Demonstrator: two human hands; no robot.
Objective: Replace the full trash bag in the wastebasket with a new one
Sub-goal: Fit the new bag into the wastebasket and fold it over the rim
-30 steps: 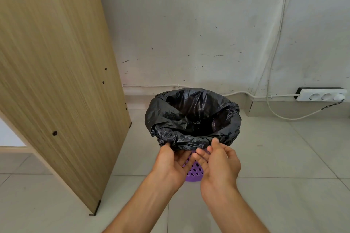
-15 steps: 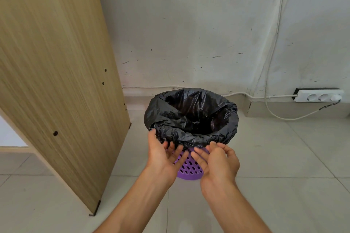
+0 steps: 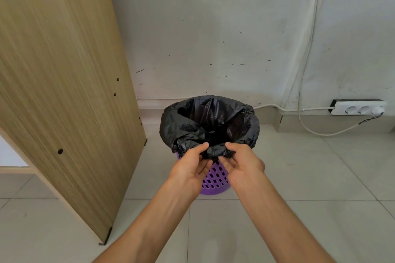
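1. My left hand [image 3: 192,166] and right hand [image 3: 241,164], flat under the rim a moment ago, now each have a grip pinched on the near fold of the trash bag [image 3: 209,121].
2. The bag lines the purple wastebasket [image 3: 214,179] on the floor; lifting it off the rim comes next.
3. Count: one bag, one wastebasket, two hands.

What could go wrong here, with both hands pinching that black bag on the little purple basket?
The thin black bag is pinched only at its near edge by the left hand and right hand, so a hard pull might tear it. The light purple basket could lift or tip with it. What the bag holds cannot be seen, so spills are possible.
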